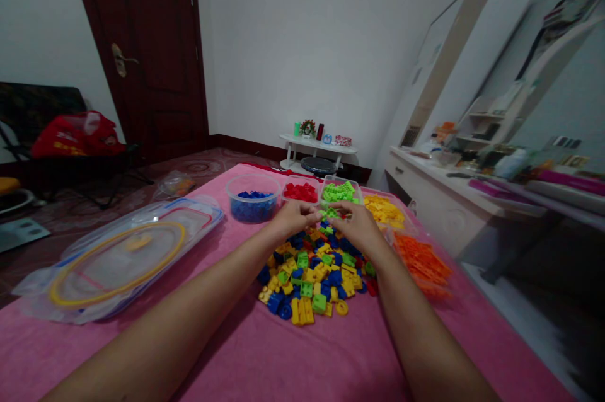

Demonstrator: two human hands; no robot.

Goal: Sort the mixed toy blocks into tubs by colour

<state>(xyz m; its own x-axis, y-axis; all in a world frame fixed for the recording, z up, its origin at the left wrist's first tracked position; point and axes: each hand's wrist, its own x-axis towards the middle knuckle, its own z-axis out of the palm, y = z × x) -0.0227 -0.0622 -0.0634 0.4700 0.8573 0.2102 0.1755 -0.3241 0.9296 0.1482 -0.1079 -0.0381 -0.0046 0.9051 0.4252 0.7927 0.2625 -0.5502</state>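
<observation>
Bricks (319, 273) heaped below hands (295, 218), green piece (331, 213) between.

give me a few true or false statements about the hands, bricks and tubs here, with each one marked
1. The round tub holds blue pieces. True.
2. The orange pieces are on the left side of the mixed brick pile. False: the orange pieces are on the right of the mixed brick pile.
3. The red pieces sit between the blue pieces and the green pieces in the next tub. True.
4. The left hand is inside the round tub. False: the left hand is near the right hand, by the far end of the pile.
5. Lids lie on the pink cloth, left of the pile. True.
</observation>
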